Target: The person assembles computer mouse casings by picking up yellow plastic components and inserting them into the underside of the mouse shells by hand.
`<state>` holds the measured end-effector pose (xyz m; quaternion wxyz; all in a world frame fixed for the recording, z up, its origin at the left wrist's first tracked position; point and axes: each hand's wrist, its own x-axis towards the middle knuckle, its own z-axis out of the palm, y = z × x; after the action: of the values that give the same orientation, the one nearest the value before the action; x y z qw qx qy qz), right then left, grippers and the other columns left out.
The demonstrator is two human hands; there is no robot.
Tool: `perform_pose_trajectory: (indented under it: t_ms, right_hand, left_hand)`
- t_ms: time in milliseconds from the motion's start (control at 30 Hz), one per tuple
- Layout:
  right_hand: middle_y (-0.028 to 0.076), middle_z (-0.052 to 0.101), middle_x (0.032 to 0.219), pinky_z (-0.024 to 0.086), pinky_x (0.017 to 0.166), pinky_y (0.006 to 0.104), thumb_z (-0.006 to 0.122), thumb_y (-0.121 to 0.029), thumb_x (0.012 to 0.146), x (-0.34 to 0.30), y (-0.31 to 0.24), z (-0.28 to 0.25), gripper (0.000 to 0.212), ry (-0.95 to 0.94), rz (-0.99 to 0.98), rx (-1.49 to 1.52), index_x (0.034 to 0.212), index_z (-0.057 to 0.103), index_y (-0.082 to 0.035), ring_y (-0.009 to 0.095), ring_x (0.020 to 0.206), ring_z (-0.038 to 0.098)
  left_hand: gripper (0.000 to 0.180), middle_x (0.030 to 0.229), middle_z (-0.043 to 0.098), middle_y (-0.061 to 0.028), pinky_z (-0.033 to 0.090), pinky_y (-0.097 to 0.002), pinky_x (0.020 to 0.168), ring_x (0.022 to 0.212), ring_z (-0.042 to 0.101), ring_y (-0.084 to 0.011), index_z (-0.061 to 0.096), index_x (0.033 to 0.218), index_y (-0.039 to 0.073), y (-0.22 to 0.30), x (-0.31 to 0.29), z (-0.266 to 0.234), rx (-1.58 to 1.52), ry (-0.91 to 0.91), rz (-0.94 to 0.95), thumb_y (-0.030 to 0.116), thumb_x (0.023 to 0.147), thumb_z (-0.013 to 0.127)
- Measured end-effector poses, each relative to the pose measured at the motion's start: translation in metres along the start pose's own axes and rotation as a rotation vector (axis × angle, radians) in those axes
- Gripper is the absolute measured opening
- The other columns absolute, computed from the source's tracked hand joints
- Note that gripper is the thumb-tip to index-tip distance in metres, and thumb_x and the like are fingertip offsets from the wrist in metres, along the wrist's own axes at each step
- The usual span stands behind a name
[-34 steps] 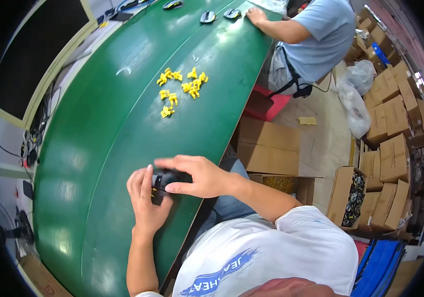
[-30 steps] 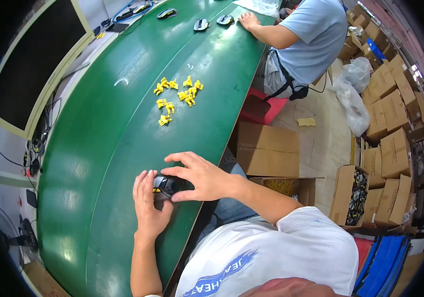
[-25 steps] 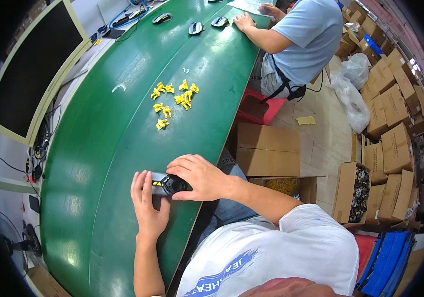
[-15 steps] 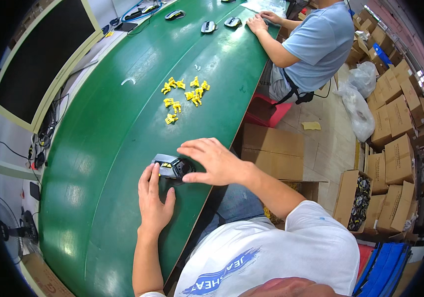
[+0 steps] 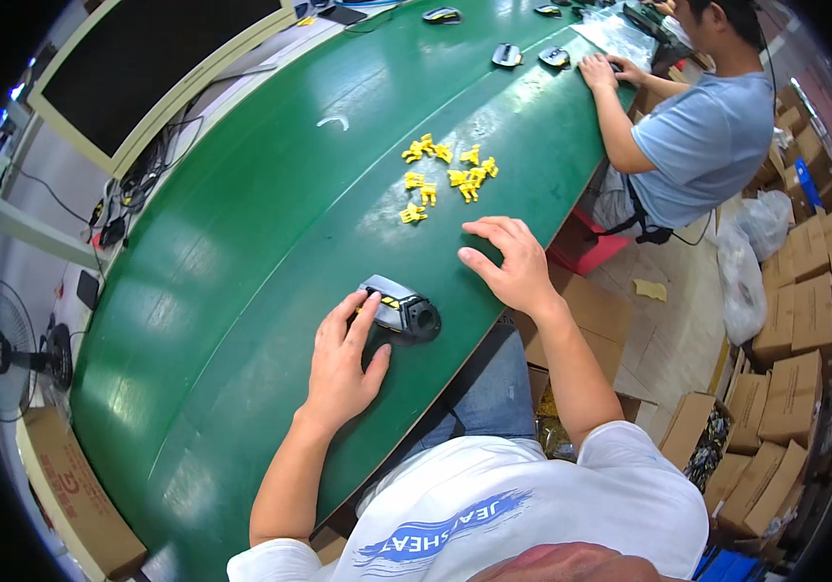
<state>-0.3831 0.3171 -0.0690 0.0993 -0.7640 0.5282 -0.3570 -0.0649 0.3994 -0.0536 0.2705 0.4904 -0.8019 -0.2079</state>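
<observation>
Computer mouse point(image 5: 401, 307): well apart from the yellow plastic pieces point(image 5: 458, 177).
Left hand point(image 5: 341, 363): fingers against it, thumb apart.
Right hand point(image 5: 515, 266): spread, nearer those pieces!
Mouse work: steadying, apparently; a pickup calls for pinching.

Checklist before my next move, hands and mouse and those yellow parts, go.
1. Mouse resting on the table: ok.
2. Left hand steadying it: fingertips at its left side, but how firmly, cannot tell.
3. Right hand free: ok, empty and apart from the mouse.
4. Yellow parts neatly lined up: not ok, loosely scattered.
5. Mouse's underside: cannot tell, hidden.
</observation>
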Motion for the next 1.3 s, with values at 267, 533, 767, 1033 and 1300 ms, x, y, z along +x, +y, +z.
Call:
perform_pose_trajectory:
  t_ms: [267, 533, 767, 1033, 1300]
  right_hand:
    - [0.016, 0.063, 0.149, 0.047, 0.116, 0.0495, 0.085, -0.04, 0.09, -0.024, -0.104, 0.025, 0.064, -0.274, -0.335, 0.152, 0.143, 0.066, -0.01, 0.042, 0.136, 0.06]
    - [0.017, 0.069, 0.139, 0.053, 0.11, 0.0478, 0.08, -0.012, 0.088, -0.002, -0.076, 0.027, 0.041, -0.12, -0.169, 0.279, 0.127, 0.072, -0.007, 0.039, 0.13, 0.065]
    - [0.019, 0.069, 0.133, 0.052, 0.109, 0.0442, 0.079, -0.011, 0.091, 0.075, 0.045, -0.012, 0.043, 0.437, -0.027, 0.053, 0.131, 0.068, -0.002, 0.036, 0.124, 0.066]
    - [0.018, 0.062, 0.146, 0.05, 0.113, 0.0479, 0.079, -0.034, 0.093, 0.133, 0.172, -0.013, 0.057, 0.312, 0.27, -0.238, 0.142, 0.066, -0.009, 0.04, 0.135, 0.061]
    - [0.013, 0.067, 0.127, 0.05, 0.105, 0.05, 0.086, -0.041, 0.088, 0.134, 0.157, -0.002, 0.045, 0.476, 0.093, -0.428, 0.122, 0.074, -0.013, 0.036, 0.123, 0.063]
  left_hand:
    - [0.076, 0.161, 0.05, -0.0187, 0.043, -0.0501, 0.12, 0.146, 0.051, -0.04, 0.051, 0.16, 0.008, -0.003, -0.001, 0.001, -0.014, 0.02, -0.016, 0.011, 0.089, 0.079]
    - [0.073, 0.159, 0.052, -0.0193, 0.046, -0.0494, 0.118, 0.143, 0.055, -0.0411, 0.053, 0.159, 0.008, -0.005, -0.002, -0.003, -0.166, 0.022, 0.0, 0.012, 0.091, 0.079]
    - [0.062, 0.154, 0.059, -0.014, 0.046, -0.0495, 0.119, 0.141, 0.057, -0.0369, 0.06, 0.152, 0.01, -0.009, -0.002, -0.006, -0.07, -0.009, 0.099, 0.014, 0.093, 0.078]
    - [0.053, 0.147, 0.064, -0.0138, 0.045, -0.0503, 0.12, 0.139, 0.059, -0.0368, 0.066, 0.144, 0.008, -0.008, 0.004, -0.003, -0.09, -0.011, 0.111, 0.013, 0.093, 0.077]
    - [0.04, 0.123, 0.074, -0.014, 0.058, -0.0495, 0.099, 0.115, 0.071, -0.0403, 0.075, 0.123, 0.004, 0.047, 0.016, -0.076, -0.484, 0.406, 0.308, -0.005, 0.084, 0.073]
